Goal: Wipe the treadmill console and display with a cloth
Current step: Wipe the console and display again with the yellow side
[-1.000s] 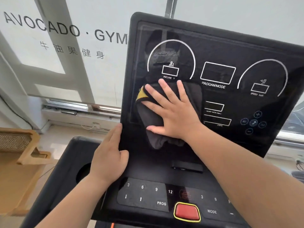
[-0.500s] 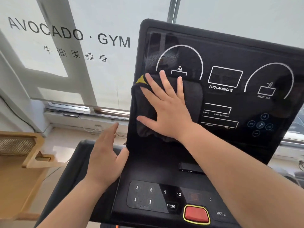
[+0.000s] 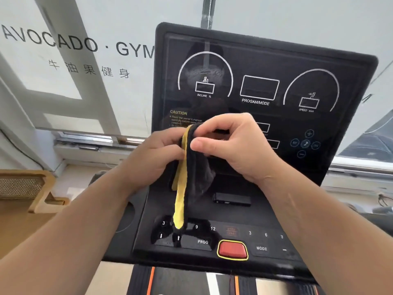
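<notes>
Cloth (image 3: 187,167), black with a yellow edge, hangs folded between both hands in front of the console (image 3: 212,209), its lower tip over the numbered keys, though whether it touches them is hard to tell. The left hand (image 3: 155,158) and right hand (image 3: 231,145) each pinch its top with curled fingers. Beyond them stands the dark display (image 3: 259,90), clear of the cloth.

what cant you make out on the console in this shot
Head view only:
- CAUTION text: lower lines hidden behind the cloth and the left hand.
- Two small readout boxes under PROGAM/MODE: mostly covered by the right hand.
- Key between 3 and 9: hidden by the cloth's hanging yellow end.
- Orange label beside 12: too blurred to read.
</notes>
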`<state>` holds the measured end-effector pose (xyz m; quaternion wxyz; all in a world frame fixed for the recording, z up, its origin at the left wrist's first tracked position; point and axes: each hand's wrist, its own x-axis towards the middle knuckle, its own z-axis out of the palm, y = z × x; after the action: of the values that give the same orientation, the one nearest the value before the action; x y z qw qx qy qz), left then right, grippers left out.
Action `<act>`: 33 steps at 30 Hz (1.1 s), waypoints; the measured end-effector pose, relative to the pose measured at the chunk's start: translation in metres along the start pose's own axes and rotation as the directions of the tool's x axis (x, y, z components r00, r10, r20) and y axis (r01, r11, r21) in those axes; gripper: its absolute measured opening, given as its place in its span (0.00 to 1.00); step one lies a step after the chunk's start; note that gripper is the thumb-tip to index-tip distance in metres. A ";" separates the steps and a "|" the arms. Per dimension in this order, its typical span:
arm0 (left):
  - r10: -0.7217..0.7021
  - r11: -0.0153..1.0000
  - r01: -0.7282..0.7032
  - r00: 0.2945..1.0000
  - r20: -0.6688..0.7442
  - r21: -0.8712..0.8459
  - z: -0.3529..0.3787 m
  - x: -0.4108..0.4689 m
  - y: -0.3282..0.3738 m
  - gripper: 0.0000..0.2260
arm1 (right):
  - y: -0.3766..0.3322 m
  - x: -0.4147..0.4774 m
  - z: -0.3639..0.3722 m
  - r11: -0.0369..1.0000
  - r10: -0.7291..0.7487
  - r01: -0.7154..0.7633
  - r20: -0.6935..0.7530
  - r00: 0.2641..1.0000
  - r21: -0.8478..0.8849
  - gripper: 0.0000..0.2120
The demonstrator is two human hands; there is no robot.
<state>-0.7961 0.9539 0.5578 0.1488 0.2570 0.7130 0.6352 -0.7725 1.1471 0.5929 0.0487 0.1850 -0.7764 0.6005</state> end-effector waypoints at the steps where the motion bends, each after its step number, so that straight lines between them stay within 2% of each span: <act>1: -0.026 1.000 0.026 0.999 -0.022 0.008 0.004 -0.002 -0.001 0.15 | 0.002 -0.004 -0.001 1.000 0.023 -0.023 -0.047 0.999 0.014 0.09; 4: -0.060 0.985 0.079 0.990 -0.130 0.151 0.015 -0.007 -0.016 0.04 | 0.017 -0.020 0.000 0.988 0.155 -0.149 -0.151 0.976 0.050 0.16; 9: -0.141 0.963 0.181 0.969 -0.200 0.198 0.032 -0.024 -0.029 0.02 | 0.067 -0.047 0.008 0.928 0.367 -0.371 -0.195 0.910 0.016 0.19; 12: -0.186 0.928 0.261 0.943 -0.276 0.266 0.036 -0.037 -0.042 0.04 | 0.087 -0.060 0.014 0.897 0.431 -0.441 -0.159 0.888 -0.030 0.16; 14: -0.212 0.884 0.330 0.914 -0.345 0.330 0.035 -0.046 -0.052 0.06 | 0.093 -0.067 0.014 0.890 0.437 -0.447 -0.115 0.892 -0.086 0.17; 16: -0.264 0.837 0.397 0.896 -0.358 0.377 0.037 -0.055 -0.052 0.07 | 0.087 -0.071 0.011 0.893 0.436 -0.440 -0.060 0.898 -0.099 0.18; 18: -0.332 0.851 0.419 0.897 -0.293 0.316 0.040 -0.063 -0.040 0.08 | 0.069 -0.071 0.005 0.904 0.409 -0.405 -0.001 0.912 -0.135 0.18; 21: -0.374 0.927 0.372 0.910 -0.176 -0.045 0.040 -0.073 -0.008 0.07 | 0.029 -0.066 -0.010 0.938 0.335 -0.325 0.078 0.939 -0.116 0.18; 22: -0.364 0.931 0.353 0.916 -0.168 -0.089 0.038 -0.075 0.001 0.06 | 0.019 -0.064 -0.014 0.950 0.310 -0.304 0.090 0.946 -0.075 0.18; 24: -0.347 0.935 0.353 0.917 -0.194 -0.004 0.032 -0.076 0.005 0.06 | 0.015 -0.058 -0.013 0.957 0.284 -0.278 0.062 0.957 -0.084 0.17; 27: -0.391 0.877 0.452 0.869 -0.303 0.162 0.028 -0.073 -0.026 0.07 | 0.051 -0.054 0.011 0.909 0.266 -0.242 0.023 0.964 -0.338 0.14; 29: -0.421 0.769 0.534 0.837 -0.349 0.352 0.029 -0.073 -0.060 0.05 | 0.095 -0.065 0.035 0.834 0.313 -0.251 0.048 0.948 -0.491 0.12; 31: -0.426 0.616 0.577 0.817 -0.389 0.537 0.031 -0.080 -0.097 0.02 | 0.130 -0.088 0.063 0.736 0.379 -0.272 0.044 0.924 -0.620 0.14; 33: -0.390 0.542 0.583 0.812 -0.434 0.604 0.033 -0.091 -0.125 0.03 | 0.151 -0.115 0.092 0.622 0.293 -0.176 0.018 0.956 -0.763 0.19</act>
<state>-0.7256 0.9231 0.4201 0.1188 0.0024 0.9566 0.2661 -0.7049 1.1178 0.3954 -0.0129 0.0866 -0.9737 0.2104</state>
